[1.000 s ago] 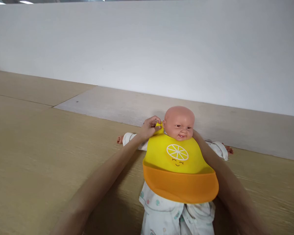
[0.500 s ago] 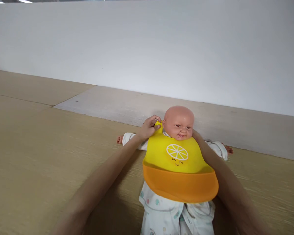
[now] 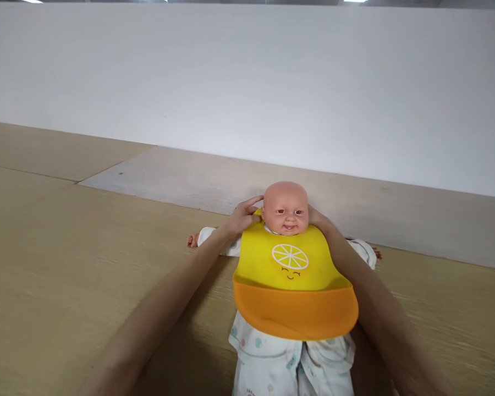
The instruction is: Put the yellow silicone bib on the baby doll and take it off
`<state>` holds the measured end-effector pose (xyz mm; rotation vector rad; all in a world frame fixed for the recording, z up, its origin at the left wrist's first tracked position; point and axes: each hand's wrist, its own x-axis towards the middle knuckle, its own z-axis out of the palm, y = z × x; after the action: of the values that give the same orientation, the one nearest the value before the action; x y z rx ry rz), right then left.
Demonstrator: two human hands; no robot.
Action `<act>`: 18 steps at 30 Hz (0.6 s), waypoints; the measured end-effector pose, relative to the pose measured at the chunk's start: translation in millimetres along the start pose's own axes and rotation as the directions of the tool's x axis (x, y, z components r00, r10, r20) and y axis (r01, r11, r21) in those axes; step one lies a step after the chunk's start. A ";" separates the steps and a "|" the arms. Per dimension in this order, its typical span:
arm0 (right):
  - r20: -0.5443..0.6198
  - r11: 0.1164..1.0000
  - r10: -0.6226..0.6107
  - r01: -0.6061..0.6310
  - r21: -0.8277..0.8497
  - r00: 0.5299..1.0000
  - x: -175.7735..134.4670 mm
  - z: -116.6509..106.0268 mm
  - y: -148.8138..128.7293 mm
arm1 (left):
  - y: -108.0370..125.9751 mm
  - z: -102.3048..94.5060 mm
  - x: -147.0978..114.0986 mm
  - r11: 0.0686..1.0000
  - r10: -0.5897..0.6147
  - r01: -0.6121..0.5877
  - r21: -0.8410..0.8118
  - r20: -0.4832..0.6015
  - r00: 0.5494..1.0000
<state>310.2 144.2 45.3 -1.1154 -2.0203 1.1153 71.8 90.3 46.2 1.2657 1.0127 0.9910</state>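
A baby doll (image 3: 286, 204) in a white printed outfit lies face up with its arms spread. Over its chest is a yellow bib (image 3: 256, 258) with a lemon-slice print and an orange catch pocket. Beside the doll's neck, on the left of the view, my left hand (image 3: 244, 215) is closed on the bib's neck strap; its fingertips go partly behind the head. My right hand (image 3: 317, 216) reaches round the other side of the neck, and its fingers are hidden behind the doll's head.
The doll rests on a tan wood-like surface (image 3: 86, 258) with seams. A paler strip (image 3: 169, 173) runs behind its head, up to a white wall (image 3: 247, 82).
The doll's head has turned to face more upright in view. My left hand's fingers have slid further behind the neck with the strap, and my right hand shows a bit more.
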 end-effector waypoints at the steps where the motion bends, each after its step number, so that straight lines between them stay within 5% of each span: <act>1: 0.015 1.000 0.002 -0.002 -0.010 1.000 3.8 -2.1 0.6 | -0.4 0.1 0.0 1.000 -0.011 0.011 -0.007 0.000 1.000; 10: 0.250 0.971 0.072 -0.011 -0.238 0.966 15.8 -35.6 11.6 | -1.3 2.0 0.3 1.000 -0.020 0.021 -0.016 0.027 0.999; 18: 0.201 0.968 0.088 -0.036 -0.250 0.976 18.6 -34.0 1.6 | -12.1 -1.7 5.1 0.996 -0.030 0.034 0.086 -0.055 0.998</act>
<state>328.2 174.2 62.0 -1.2329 -2.3544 1.0743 71.8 95.0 33.8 1.2958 1.1251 0.9697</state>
